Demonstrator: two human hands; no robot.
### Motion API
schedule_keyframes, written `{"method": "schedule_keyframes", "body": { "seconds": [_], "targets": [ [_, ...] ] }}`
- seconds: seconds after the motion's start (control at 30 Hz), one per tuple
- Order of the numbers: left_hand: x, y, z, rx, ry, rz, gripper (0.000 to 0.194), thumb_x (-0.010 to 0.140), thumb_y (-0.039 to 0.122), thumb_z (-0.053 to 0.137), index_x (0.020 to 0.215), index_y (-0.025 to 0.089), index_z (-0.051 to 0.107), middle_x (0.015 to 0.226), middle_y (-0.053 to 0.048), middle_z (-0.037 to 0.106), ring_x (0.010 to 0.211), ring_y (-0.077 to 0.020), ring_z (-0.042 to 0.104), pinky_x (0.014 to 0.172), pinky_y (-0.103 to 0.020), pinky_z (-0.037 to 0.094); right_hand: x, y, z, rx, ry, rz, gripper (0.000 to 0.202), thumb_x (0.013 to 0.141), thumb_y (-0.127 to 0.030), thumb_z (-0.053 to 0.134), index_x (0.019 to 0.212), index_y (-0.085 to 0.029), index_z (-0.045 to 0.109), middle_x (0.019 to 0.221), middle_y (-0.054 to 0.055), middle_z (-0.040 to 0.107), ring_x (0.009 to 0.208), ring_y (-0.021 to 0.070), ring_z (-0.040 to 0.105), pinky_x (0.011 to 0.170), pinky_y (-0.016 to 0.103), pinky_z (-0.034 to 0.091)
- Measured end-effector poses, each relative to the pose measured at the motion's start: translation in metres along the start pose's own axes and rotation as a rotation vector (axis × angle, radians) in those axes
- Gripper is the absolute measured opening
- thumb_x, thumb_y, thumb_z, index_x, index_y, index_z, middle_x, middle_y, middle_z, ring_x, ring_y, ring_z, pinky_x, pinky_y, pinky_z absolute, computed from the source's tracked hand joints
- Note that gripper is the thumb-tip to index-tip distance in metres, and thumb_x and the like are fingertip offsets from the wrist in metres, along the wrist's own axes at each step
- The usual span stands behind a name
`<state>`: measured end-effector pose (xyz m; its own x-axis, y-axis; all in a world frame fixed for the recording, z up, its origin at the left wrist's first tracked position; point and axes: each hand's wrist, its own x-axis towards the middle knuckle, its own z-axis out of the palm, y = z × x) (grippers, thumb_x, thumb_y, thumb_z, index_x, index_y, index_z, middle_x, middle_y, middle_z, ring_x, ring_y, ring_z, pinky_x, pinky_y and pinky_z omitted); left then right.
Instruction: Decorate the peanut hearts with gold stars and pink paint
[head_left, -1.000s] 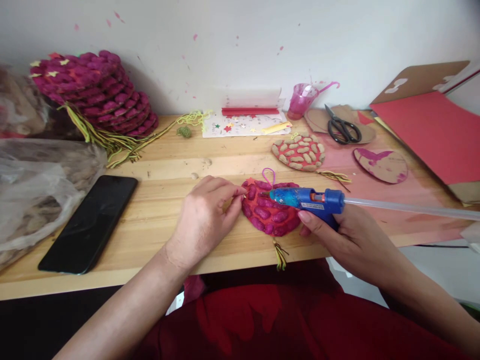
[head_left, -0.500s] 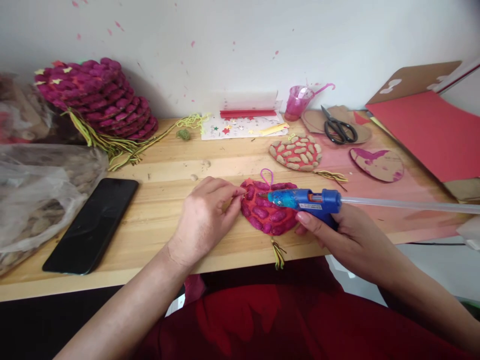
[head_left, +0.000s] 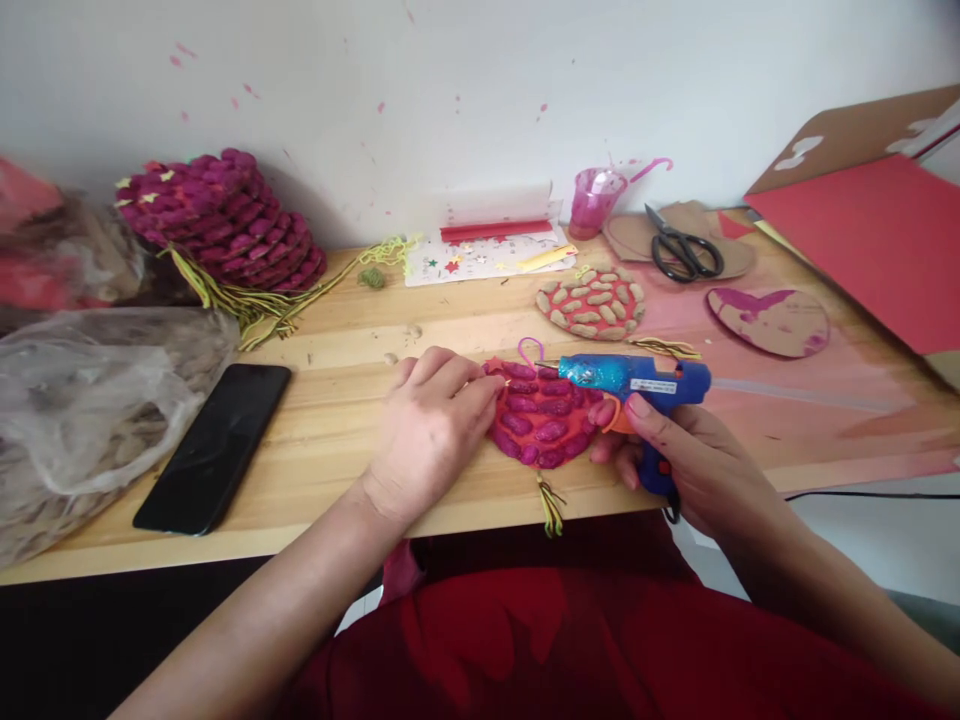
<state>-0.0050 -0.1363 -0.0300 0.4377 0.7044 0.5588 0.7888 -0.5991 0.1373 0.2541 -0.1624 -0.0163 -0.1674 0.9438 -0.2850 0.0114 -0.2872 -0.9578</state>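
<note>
No word, brand or number can be read. The glue gun (head_left: 637,367) bears a white label (head_left: 653,387) on its blue side, with dark print too small to make out. Behind the glue gun and to its left, a white sheet (head_left: 466,267) carries small, illegible marks; behind it and to its right, a cardboard heart (head_left: 772,325) shows faint, unreadable print.
</note>
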Motion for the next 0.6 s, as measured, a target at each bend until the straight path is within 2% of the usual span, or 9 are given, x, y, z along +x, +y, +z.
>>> {"method": "schedule_keyframes", "body": {
  "seconds": [0.3,0.6],
  "targets": [
    [0.005,0.009,0.003,0.123,-0.048,0.086,0.013,0.100,0.020,0.064,0.104,0.022,0.076,0.093,-0.005,0.077,0.094,-0.0259,0.062,0.078,-0.043,0.042,0.002,0.005,-0.004,0.055,0.004,0.002,0.042,0.089,-0.062,0.070,0.083,-0.020,0.067,0.070,0.005,0.074,0.049,0.0116,0.056,0.047,0.025,0.043],
    [0.005,0.009,0.003,0.128,-0.082,0.091,0.013,0.100,0.019,0.065,0.107,0.022,0.075,0.095,-0.006,0.078,0.095,-0.0266,0.061,0.079,-0.043,0.043,0.001,0.012,-0.010,0.024,-0.023,-0.002,0.043,0.092,-0.060,0.068,0.079,-0.019,0.068,0.073,0.005,0.075,0.051,0.0112,0.057,0.047,0.025,0.039]
  ]
}}
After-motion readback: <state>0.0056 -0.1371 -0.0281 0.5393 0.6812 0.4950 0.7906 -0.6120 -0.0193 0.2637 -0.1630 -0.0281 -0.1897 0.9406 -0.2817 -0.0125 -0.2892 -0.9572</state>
